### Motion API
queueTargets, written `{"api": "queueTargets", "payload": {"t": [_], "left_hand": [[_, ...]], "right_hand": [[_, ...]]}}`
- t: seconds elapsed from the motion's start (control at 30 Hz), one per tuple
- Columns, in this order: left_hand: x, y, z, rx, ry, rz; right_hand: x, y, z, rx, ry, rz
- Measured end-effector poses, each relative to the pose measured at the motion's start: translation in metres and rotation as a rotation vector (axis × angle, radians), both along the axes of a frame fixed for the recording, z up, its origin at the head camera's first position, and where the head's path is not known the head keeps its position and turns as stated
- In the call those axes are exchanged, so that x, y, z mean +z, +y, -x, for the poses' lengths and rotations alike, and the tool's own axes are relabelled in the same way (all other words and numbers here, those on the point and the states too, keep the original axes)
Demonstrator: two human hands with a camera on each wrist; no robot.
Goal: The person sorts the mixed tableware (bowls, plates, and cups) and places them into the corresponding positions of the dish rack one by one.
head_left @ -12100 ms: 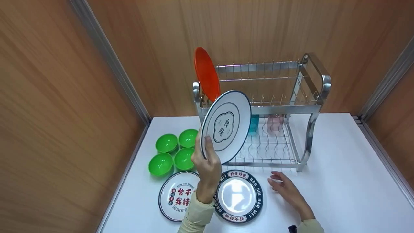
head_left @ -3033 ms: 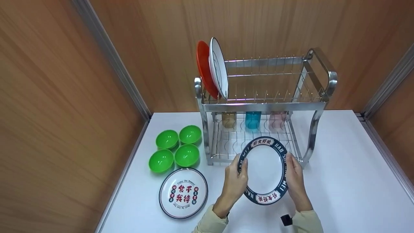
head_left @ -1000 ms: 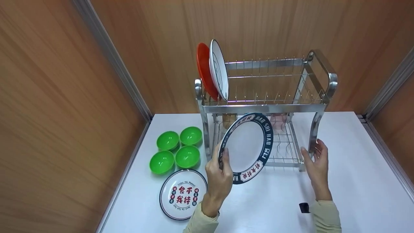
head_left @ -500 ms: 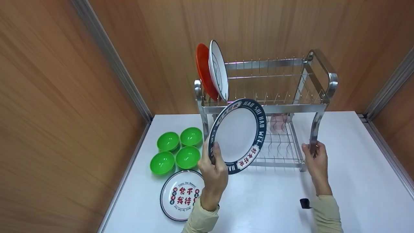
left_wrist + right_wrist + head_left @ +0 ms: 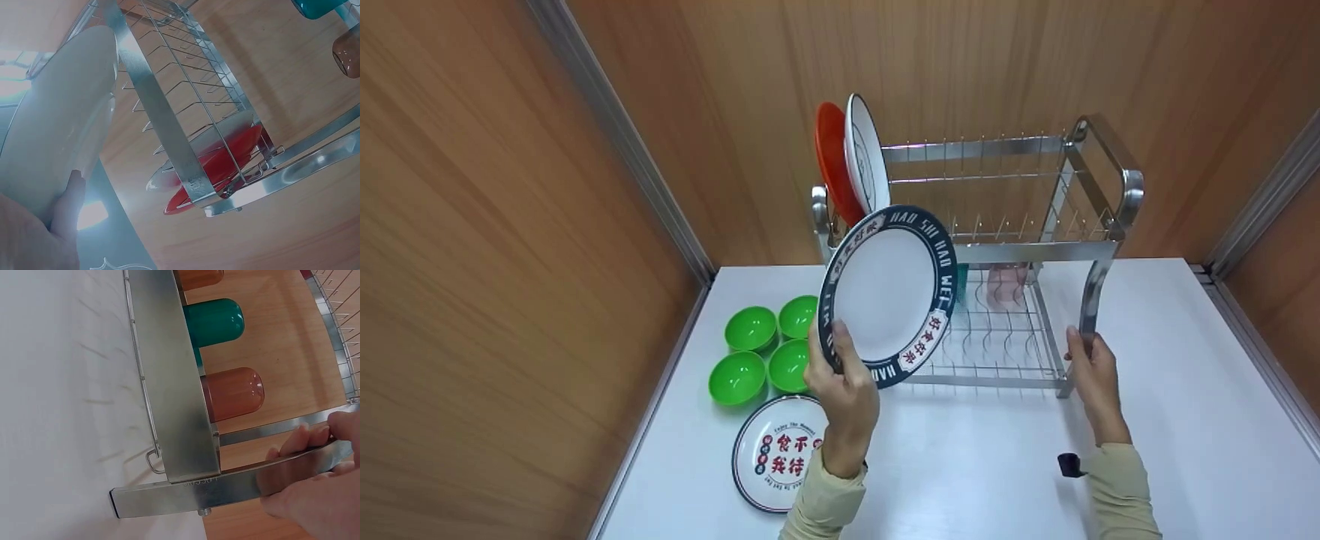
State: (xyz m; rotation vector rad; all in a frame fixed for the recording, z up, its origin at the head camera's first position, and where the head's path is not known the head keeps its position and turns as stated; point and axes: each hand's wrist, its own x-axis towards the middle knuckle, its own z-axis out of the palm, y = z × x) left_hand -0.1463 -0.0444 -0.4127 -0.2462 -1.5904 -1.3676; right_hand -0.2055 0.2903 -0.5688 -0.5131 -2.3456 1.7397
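My left hand (image 5: 846, 397) grips the lower left rim of a white plate with a dark blue lettered border (image 5: 889, 292), thumb on its face. The plate is tilted up in front of the left part of a two-tier metal dish rack (image 5: 1035, 251); its white underside (image 5: 67, 107) shows in the left wrist view. My right hand (image 5: 1095, 386) grips the rack's front right leg (image 5: 236, 486), its fingers curled round the metal. On the upper tier, at the left end, a red plate (image 5: 834, 161) and a white plate with a dark rim (image 5: 868, 154) stand on edge.
Several green bowls (image 5: 737, 379) sit on the table at the left. A white plate with red lettering (image 5: 772, 480) lies before them, partly behind my left arm. Upside-down cups stand on the lower tier, among them a pink one (image 5: 1006, 285) and a teal one (image 5: 214, 323).
Earlier the white plate went into the rack, and both hands held the blue-bordered plate. Since then my left hand has carried that plate up and left, while my right hand has taken the rack's leg.
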Motion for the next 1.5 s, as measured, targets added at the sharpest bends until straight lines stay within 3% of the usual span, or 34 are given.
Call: {"api": "queueTargets", "payload": {"t": [0.43,0.9,1.17,1.5], "left_hand": [[0.013,-0.004,0.01,0.145,0.05,-0.052],[0.022,-0.015,0.019,0.3,0.111,-0.02],[0.029,-0.01,0.026,0.294,0.113,-0.003],[0.046,0.0,0.043,0.278,0.138,0.007]], "right_hand": [[-0.001,0.001,0.0,0.033,-0.012,-0.003],[-0.003,-0.003,0.0,0.027,0.013,0.007],[-0.005,-0.003,0.001,0.04,-0.006,0.019],[-0.005,-0.005,0.001,0.047,0.02,-0.013]]}}
